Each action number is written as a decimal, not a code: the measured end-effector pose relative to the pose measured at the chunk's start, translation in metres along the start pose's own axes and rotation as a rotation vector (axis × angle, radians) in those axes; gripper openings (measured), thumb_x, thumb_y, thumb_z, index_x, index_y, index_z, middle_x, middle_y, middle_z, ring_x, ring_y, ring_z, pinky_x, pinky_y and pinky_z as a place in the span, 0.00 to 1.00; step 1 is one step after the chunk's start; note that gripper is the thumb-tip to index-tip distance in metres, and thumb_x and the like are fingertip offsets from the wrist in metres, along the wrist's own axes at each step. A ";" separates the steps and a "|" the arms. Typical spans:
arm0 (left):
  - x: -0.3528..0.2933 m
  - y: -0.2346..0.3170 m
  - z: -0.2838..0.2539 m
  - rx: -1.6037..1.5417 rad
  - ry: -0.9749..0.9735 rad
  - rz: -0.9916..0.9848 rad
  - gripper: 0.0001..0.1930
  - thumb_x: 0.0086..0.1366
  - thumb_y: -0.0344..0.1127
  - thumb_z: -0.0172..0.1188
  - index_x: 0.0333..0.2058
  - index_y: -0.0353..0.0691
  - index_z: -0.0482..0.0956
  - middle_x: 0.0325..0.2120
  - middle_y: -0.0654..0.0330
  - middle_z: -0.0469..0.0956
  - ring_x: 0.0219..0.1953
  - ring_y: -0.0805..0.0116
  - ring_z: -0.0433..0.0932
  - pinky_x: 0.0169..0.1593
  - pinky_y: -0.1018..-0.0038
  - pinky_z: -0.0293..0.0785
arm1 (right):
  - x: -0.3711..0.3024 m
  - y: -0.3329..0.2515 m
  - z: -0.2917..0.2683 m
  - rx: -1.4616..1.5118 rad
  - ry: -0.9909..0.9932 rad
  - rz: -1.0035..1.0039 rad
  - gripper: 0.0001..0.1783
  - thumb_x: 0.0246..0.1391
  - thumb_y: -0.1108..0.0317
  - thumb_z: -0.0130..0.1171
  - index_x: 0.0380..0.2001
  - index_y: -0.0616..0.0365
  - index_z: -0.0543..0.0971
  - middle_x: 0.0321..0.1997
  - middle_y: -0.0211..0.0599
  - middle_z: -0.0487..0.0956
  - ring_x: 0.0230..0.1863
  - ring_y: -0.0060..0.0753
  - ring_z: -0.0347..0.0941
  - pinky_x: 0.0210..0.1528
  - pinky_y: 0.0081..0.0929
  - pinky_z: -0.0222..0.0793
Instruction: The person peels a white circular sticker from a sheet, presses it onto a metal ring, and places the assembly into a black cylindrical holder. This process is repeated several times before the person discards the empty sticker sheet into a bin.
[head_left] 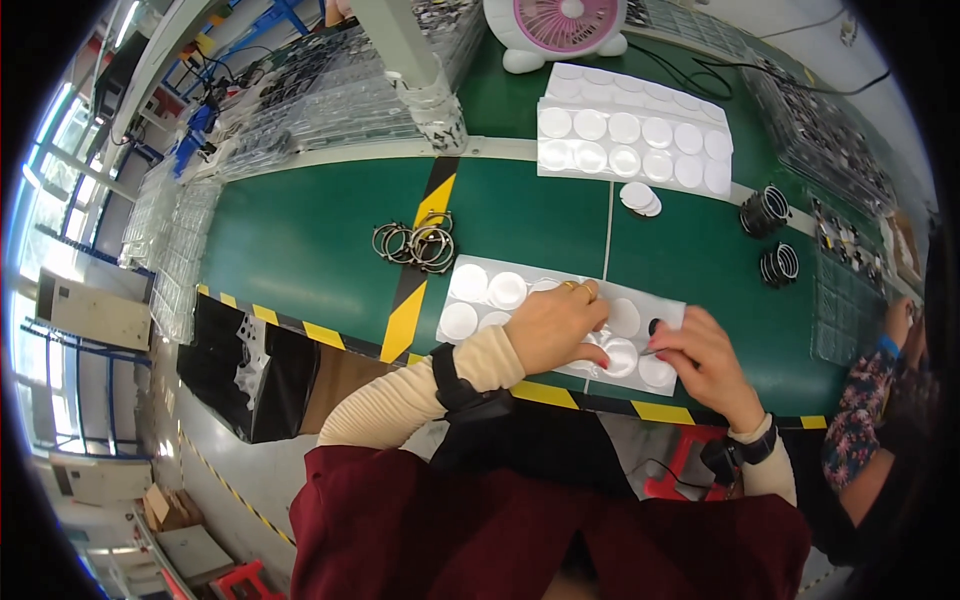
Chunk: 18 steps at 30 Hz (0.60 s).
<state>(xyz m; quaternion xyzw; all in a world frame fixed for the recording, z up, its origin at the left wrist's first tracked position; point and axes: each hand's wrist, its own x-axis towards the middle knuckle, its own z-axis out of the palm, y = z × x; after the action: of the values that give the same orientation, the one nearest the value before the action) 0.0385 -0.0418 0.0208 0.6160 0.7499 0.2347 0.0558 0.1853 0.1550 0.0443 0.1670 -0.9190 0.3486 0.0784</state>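
Note:
A clear sheet of round white discs (470,300) lies on the green bench near its front edge. My left hand (555,325) rests on the sheet's middle, fingers curled and pressing on a disc; it wears a ring. My right hand (700,360) pinches a thin tool, likely tweezers (655,351), whose tip touches a disc (620,355) between the two hands. A small dark round part (654,326) sits on the sheet just above my right fingers.
A pile of metal rings (418,243) lies left of the sheet. More disc sheets (630,135) and a loose stack of discs (640,197) lie further back, black coiled parts (765,210) at right, a pink fan (560,25) behind. Another person's hand (898,320) is at far right.

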 end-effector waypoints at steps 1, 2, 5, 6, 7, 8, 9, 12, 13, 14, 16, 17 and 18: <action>-0.001 0.000 -0.002 0.007 0.005 -0.005 0.20 0.47 0.50 0.63 0.29 0.41 0.70 0.30 0.59 0.69 0.32 0.60 0.73 0.31 0.69 0.71 | 0.001 -0.002 0.000 0.042 0.166 0.054 0.15 0.42 0.82 0.55 0.37 0.58 0.74 0.36 0.36 0.72 0.38 0.30 0.69 0.44 0.23 0.64; -0.003 0.001 -0.004 0.004 0.007 -0.015 0.17 0.48 0.47 0.62 0.29 0.41 0.71 0.30 0.59 0.69 0.32 0.60 0.73 0.31 0.69 0.71 | 0.002 -0.003 0.000 0.086 0.331 0.109 0.13 0.42 0.82 0.55 0.35 0.59 0.74 0.35 0.36 0.73 0.39 0.30 0.69 0.44 0.23 0.63; -0.008 -0.005 -0.014 0.057 0.159 -0.034 0.07 0.52 0.36 0.58 0.29 0.41 0.73 0.28 0.58 0.71 0.30 0.61 0.74 0.31 0.70 0.71 | 0.001 -0.008 0.010 0.308 0.506 0.193 0.10 0.42 0.82 0.56 0.31 0.60 0.74 0.34 0.34 0.73 0.40 0.28 0.68 0.44 0.22 0.63; -0.012 -0.016 -0.023 0.114 0.306 -0.033 0.04 0.53 0.30 0.55 0.29 0.41 0.74 0.27 0.58 0.72 0.28 0.60 0.74 0.31 0.70 0.71 | 0.000 -0.009 0.016 0.480 0.516 0.231 0.09 0.42 0.81 0.56 0.30 0.61 0.74 0.34 0.34 0.73 0.40 0.27 0.68 0.43 0.21 0.63; -0.017 -0.021 -0.040 0.281 0.347 -0.188 0.05 0.52 0.27 0.53 0.29 0.41 0.75 0.26 0.57 0.72 0.28 0.60 0.74 0.30 0.70 0.71 | 0.000 -0.008 0.024 0.662 0.522 0.272 0.08 0.42 0.81 0.57 0.29 0.61 0.74 0.34 0.33 0.73 0.40 0.26 0.68 0.43 0.20 0.63; -0.022 -0.024 -0.059 0.445 0.392 -0.341 0.08 0.51 0.24 0.51 0.30 0.41 0.76 0.24 0.56 0.72 0.27 0.59 0.74 0.30 0.70 0.71 | 0.000 -0.010 0.027 0.661 0.526 0.272 0.08 0.42 0.81 0.57 0.29 0.61 0.74 0.34 0.33 0.73 0.40 0.26 0.68 0.43 0.20 0.63; -0.028 -0.037 -0.071 0.570 0.412 -0.429 0.07 0.52 0.25 0.52 0.29 0.41 0.77 0.24 0.56 0.72 0.27 0.59 0.74 0.30 0.70 0.71 | 0.000 -0.013 0.031 0.682 0.446 0.371 0.07 0.43 0.80 0.57 0.28 0.62 0.74 0.34 0.32 0.73 0.39 0.24 0.68 0.42 0.19 0.63; -0.062 -0.080 -0.083 0.694 0.330 -0.584 0.05 0.52 0.27 0.54 0.28 0.40 0.78 0.25 0.56 0.73 0.28 0.58 0.75 0.30 0.69 0.71 | 0.007 -0.013 0.039 0.728 0.265 0.547 0.05 0.44 0.79 0.58 0.27 0.63 0.74 0.34 0.31 0.72 0.37 0.21 0.68 0.40 0.17 0.63; -0.067 -0.086 -0.086 0.675 0.227 -0.632 0.04 0.52 0.28 0.56 0.27 0.39 0.79 0.26 0.56 0.73 0.28 0.57 0.75 0.29 0.69 0.71 | 0.009 -0.011 0.039 0.703 0.245 0.535 0.05 0.45 0.78 0.58 0.28 0.64 0.74 0.34 0.30 0.72 0.36 0.20 0.68 0.38 0.16 0.63; -0.070 -0.089 -0.088 0.676 0.227 -0.629 0.04 0.52 0.28 0.56 0.27 0.39 0.79 0.26 0.56 0.73 0.28 0.57 0.75 0.29 0.69 0.71 | 0.012 -0.010 0.039 0.677 0.226 0.523 0.04 0.45 0.78 0.57 0.28 0.65 0.73 0.34 0.30 0.72 0.34 0.19 0.67 0.37 0.16 0.63; -0.070 -0.087 -0.098 0.482 0.317 -0.612 0.03 0.51 0.28 0.58 0.27 0.37 0.78 0.27 0.55 0.73 0.28 0.57 0.74 0.30 0.69 0.71 | 0.019 -0.008 0.036 0.652 0.211 0.507 0.04 0.46 0.78 0.57 0.28 0.65 0.73 0.35 0.30 0.72 0.32 0.18 0.67 0.35 0.15 0.63; -0.068 -0.084 -0.101 0.380 0.357 -0.603 0.04 0.51 0.28 0.59 0.26 0.36 0.78 0.27 0.55 0.73 0.28 0.57 0.74 0.30 0.69 0.71 | 0.022 -0.008 0.034 0.583 0.243 0.428 0.04 0.47 0.78 0.57 0.28 0.66 0.74 0.34 0.29 0.72 0.31 0.18 0.66 0.34 0.15 0.63; -0.065 -0.081 -0.105 0.379 0.355 -0.602 0.04 0.51 0.28 0.59 0.26 0.36 0.78 0.27 0.55 0.73 0.28 0.57 0.74 0.30 0.69 0.71 | 0.025 -0.009 0.031 0.514 0.274 0.349 0.04 0.47 0.77 0.56 0.29 0.66 0.74 0.33 0.28 0.72 0.30 0.17 0.66 0.33 0.14 0.62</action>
<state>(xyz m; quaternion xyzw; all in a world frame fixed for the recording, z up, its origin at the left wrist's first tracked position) -0.0583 -0.1444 0.0659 0.3181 0.9248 0.1684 -0.1231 0.1646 0.1217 0.0327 -0.0269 -0.7968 0.5960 0.0958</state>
